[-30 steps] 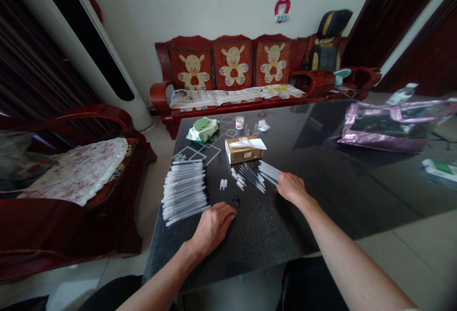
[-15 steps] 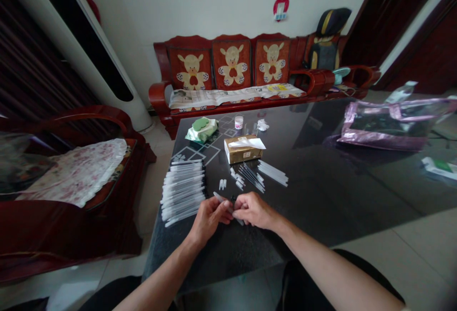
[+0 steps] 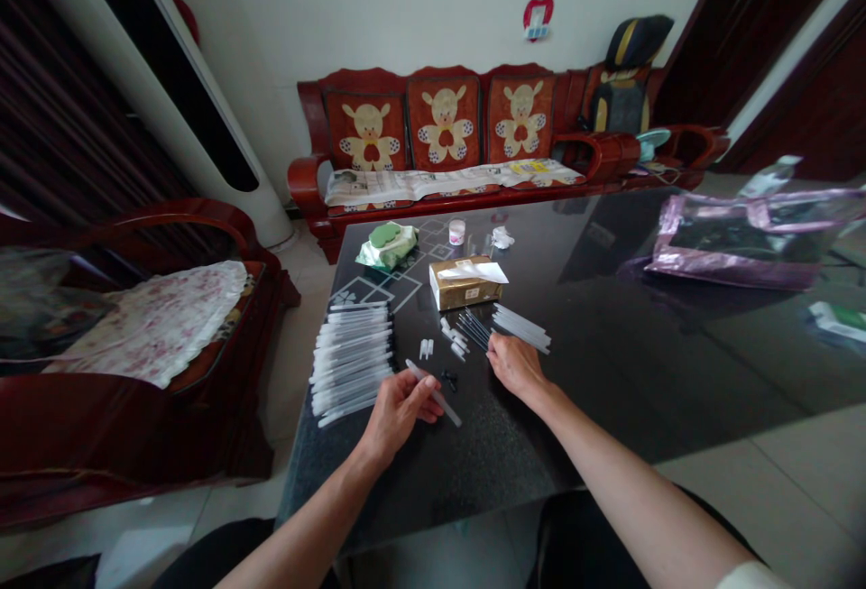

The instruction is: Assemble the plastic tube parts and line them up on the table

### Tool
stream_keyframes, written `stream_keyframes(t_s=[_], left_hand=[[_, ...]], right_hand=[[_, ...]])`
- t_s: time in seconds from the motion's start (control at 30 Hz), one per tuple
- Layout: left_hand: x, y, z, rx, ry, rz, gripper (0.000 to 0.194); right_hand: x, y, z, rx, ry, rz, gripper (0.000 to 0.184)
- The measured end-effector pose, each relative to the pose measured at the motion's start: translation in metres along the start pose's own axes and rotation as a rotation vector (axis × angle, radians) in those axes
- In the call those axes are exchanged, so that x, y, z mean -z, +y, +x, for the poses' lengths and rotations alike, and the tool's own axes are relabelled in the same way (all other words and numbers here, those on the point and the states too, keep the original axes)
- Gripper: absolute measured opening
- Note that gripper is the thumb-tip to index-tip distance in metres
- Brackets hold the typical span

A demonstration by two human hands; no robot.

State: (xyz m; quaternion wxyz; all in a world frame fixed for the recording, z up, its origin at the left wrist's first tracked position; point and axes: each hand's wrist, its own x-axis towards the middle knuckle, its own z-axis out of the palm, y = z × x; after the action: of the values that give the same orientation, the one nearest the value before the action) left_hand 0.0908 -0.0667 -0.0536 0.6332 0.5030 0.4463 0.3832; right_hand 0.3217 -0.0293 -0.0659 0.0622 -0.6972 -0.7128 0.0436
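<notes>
My left hand is closed around a translucent white pen barrel, which slants down to the right above the dark table. My right hand has its fingertips pinched at the near ends of a fan of dark pen refills. Small black plugs lie between the hands. White pen caps sit left of the refills, with a few more caps apart from them. Loose white barrels lie just beyond my right hand. Left of my left hand is a long row of pens with black ends.
Behind the pen parts stands a cardboard box with white paper on it. A green wipes pack, a small white jar and crumpled tissue are farther back. A clear purple-edged bag lies at right on the black table.
My right hand has left the pen barrel and moved right and away from me to the refills. My left hand keeps holding the barrel. The black plugs are now uncovered.
</notes>
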Motion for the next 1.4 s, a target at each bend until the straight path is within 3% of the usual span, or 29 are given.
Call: stream_keyframes(t_s=[0.3, 0.43, 0.53, 0.63, 0.73, 0.97, 1.4], left_hand=[[0.003, 0.004, 0.001, 0.005, 0.030, -0.046, 0.038], [0.011, 0.007, 0.006, 0.003, 0.097, -0.155, 0.036], [0.022, 0.011, 0.011, -0.002, 0.181, -0.251, 0.034], [0.033, 0.015, 0.016, -0.034, 0.260, -0.315, 0.033], [0.041, 0.019, 0.018, -0.080, 0.325, -0.334, 0.033], [0.046, 0.026, 0.019, -0.112, 0.383, -0.335, 0.034], [0.033, 0.015, 0.017, -0.056, 0.310, -0.287, 0.034]], right_hand=[[0.006, -0.002, 0.001, -0.011, -0.029, -0.031, 0.018], [0.016, -0.004, 0.000, -0.028, -0.026, 0.035, 0.017], [0.028, -0.004, -0.005, 0.039, -0.114, 0.390, 0.011], [0.035, -0.004, -0.013, 0.117, -0.321, 0.808, 0.008], [0.038, -0.006, -0.019, 0.148, -0.454, 0.972, 0.008], [0.038, -0.009, -0.021, 0.187, -0.500, 0.999, 0.007], [0.038, -0.015, -0.022, 0.209, -0.519, 0.982, 0.003]])
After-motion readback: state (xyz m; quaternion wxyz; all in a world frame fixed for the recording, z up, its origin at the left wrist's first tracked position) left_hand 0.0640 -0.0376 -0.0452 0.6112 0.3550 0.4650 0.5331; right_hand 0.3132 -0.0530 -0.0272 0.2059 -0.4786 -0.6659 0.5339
